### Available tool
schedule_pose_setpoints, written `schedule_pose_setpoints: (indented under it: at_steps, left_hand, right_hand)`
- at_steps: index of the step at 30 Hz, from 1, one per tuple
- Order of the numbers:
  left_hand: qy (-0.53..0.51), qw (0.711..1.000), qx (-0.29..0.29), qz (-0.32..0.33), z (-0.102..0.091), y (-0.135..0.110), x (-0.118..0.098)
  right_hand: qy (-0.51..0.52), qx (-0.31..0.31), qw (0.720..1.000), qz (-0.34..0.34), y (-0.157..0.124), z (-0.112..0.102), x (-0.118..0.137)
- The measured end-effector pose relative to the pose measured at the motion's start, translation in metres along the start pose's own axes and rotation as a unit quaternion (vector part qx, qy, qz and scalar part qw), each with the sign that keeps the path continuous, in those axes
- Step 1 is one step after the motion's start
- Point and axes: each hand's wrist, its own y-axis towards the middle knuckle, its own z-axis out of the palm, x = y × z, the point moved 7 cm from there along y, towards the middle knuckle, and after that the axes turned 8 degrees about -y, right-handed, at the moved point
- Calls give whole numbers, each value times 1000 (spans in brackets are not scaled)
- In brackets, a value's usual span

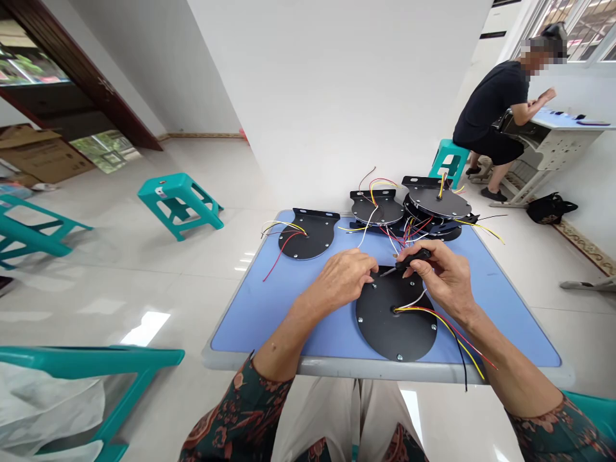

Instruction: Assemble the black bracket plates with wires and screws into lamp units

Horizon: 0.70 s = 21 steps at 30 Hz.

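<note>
A round black plate (397, 330) with screws near its rim lies on the blue table in front of me. Red, yellow, black and white wires (450, 321) come out of its centre and trail over the near edge. My right hand (445, 276) is closed around a screwdriver (412, 258) with a black handle, its shaft pointing left over the plate's far edge. My left hand (344, 273) rests at the plate's far left edge, fingers bent together; what they pinch, if anything, is hidden.
Another wired black plate (310, 239) lies at the table's (269, 321) back left. Stacked plates (437, 200) with tangled wires stand at the back right, beside a further plate (378, 208). Green stools (180, 199) stand on the floor. A person (495, 106) sits at another desk.
</note>
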Motion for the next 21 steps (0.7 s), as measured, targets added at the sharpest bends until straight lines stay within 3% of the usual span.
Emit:
schedule_pose_setpoints:
  at_steps: [5, 21]
  left_hand:
    - [-5, 999, 37, 27, 8, -2, 1]
    - [-4, 997, 59, 43, 13, -4, -7]
  right_hand:
    - [11, -8, 1000, 0, 0, -3, 1]
    - [15, -10, 1000, 3, 0, -6, 3]
